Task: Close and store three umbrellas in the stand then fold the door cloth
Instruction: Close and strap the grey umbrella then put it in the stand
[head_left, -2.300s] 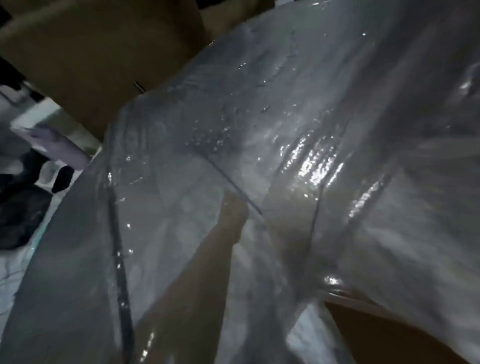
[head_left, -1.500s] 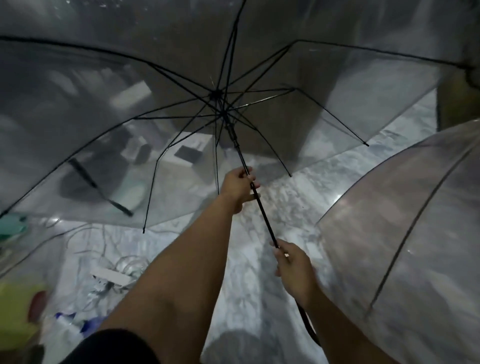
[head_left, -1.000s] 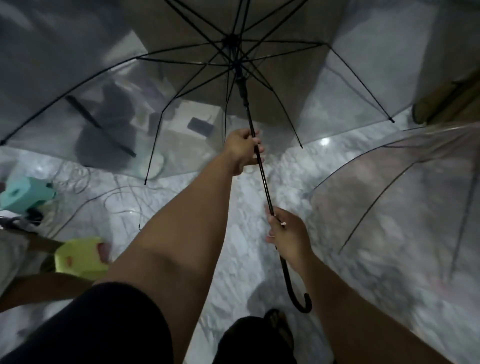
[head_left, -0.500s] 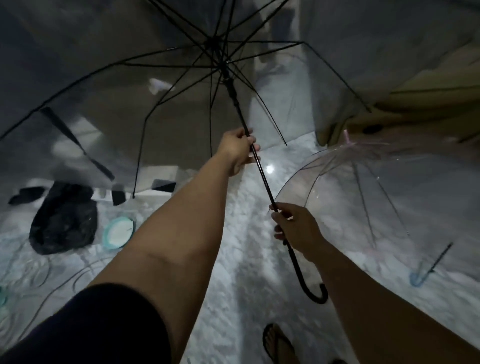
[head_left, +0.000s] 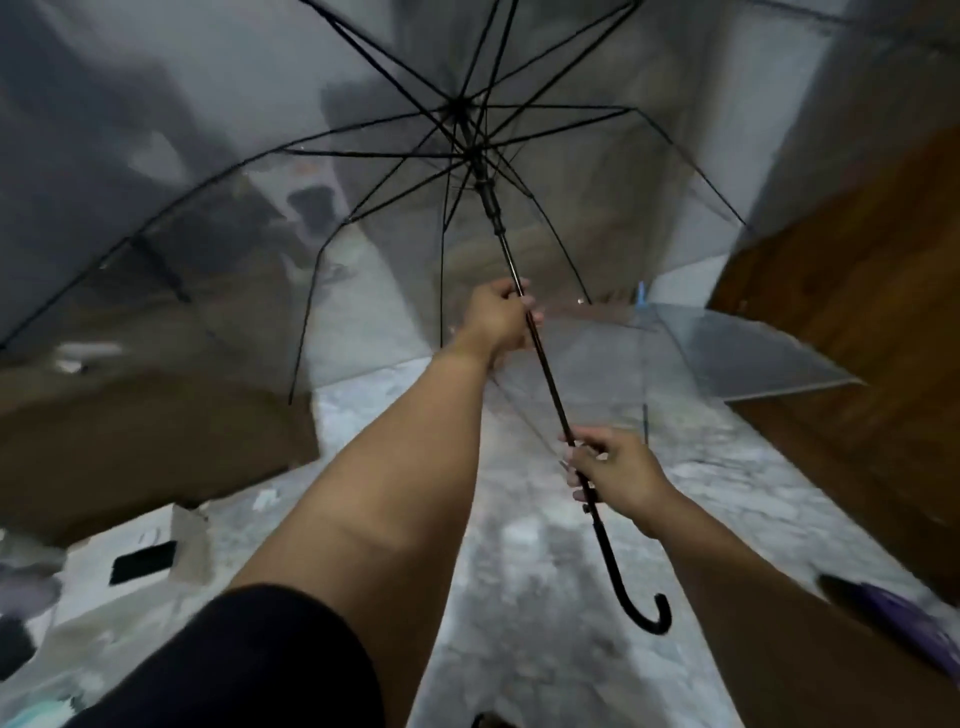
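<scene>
I hold an open clear umbrella (head_left: 260, 218) with black ribs, its canopy spread across the upper view. My left hand (head_left: 498, 317) is shut around its black shaft just below the runner. My right hand (head_left: 613, 475) grips the same shaft lower down, above the black hooked handle. A second clear umbrella (head_left: 727, 348), open, with a blue tip, lies on the marble floor at the right, behind the shaft. No stand or door cloth can be made out.
A brown wooden door or panel (head_left: 857, 364) fills the right side. A white box (head_left: 135, 561) with a black patch sits on the floor at lower left. A purple object (head_left: 904, 618) shows at the right edge. Marble floor (head_left: 519, 597) runs down the middle.
The view has swung round, so the floor clutter at left gave way to a white box and the wooden panel at right. Both hands keep their grip on the shaft; the canopy stays open.
</scene>
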